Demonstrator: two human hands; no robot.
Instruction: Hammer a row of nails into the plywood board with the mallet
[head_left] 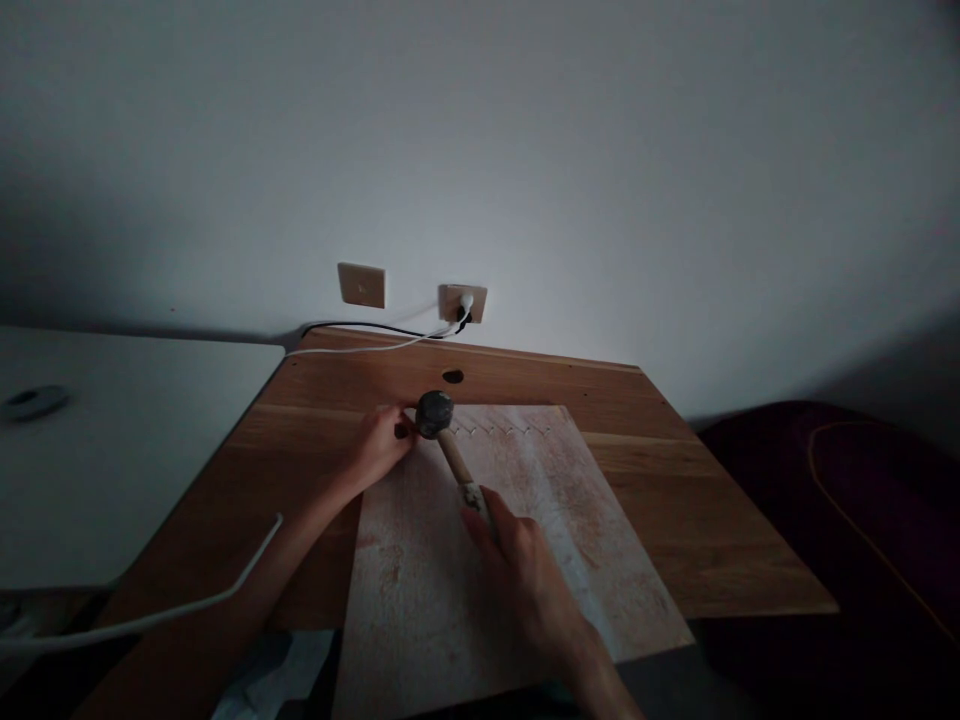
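My right hand (517, 560) grips the handle of a rubber mallet (452, 455) with a dark round head and a wooden shaft. The mallet head hangs over the far left corner of a pale, worn wooden board (450, 560). Beside that head is my left hand (386, 440), its fingers closed together at the corner; the mallet partly hides the fingertips, and I cannot make out what they hold. A row of small nails (510, 430) runs along the board's far edge, to the right of the mallet head.
Under the board lies a brown wooden table (675, 520) with a cable hole (453, 377). Cables lead to a wall socket (463, 303). A white surface (112, 450) adjoins at left; a white bent cable or rod (187, 605) crosses before my left forearm. A dark purple seat (847, 500) stands right.
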